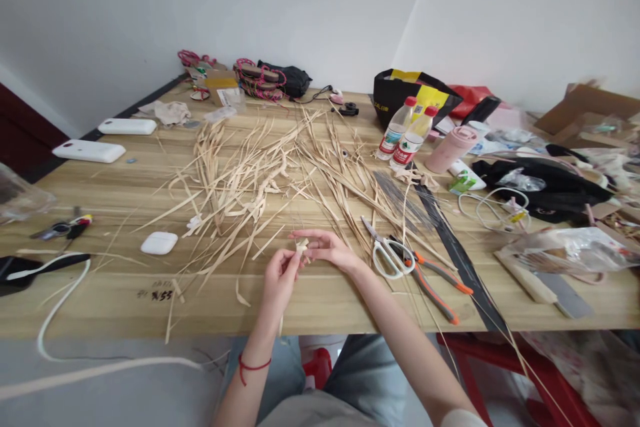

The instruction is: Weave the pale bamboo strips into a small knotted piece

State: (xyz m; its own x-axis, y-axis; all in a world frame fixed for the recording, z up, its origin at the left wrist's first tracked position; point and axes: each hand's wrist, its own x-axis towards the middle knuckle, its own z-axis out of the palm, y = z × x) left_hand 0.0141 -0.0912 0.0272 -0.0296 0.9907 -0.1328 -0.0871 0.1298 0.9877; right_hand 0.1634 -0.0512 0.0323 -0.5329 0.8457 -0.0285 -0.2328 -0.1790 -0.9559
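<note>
My left hand [281, 275] pinches a small folded piece of pale straw strip [302, 246] between thumb and fingers, just above the table's near side. From the other side my right hand [330, 251] also grips this piece, with its index finger stretched over the top. A few thin wire-like strands seem to rise behind the fingers. Beyond the hands spreads a loose heap of dry straw strips [220, 180], with a braided length [267, 187] lying on it. White-handled scissors [393, 257] and orange-and-grey pliers [435, 287] lie to the right of my right hand.
Two red-capped bottles [406, 137], a pink tumbler [453, 148] and a black-and-yellow bag [400, 97] stand at the back right. Dark wires [405, 200] lie near a black tape strip [453, 253]. A white earphone case [159, 243] and white devices [89, 151] are on the left.
</note>
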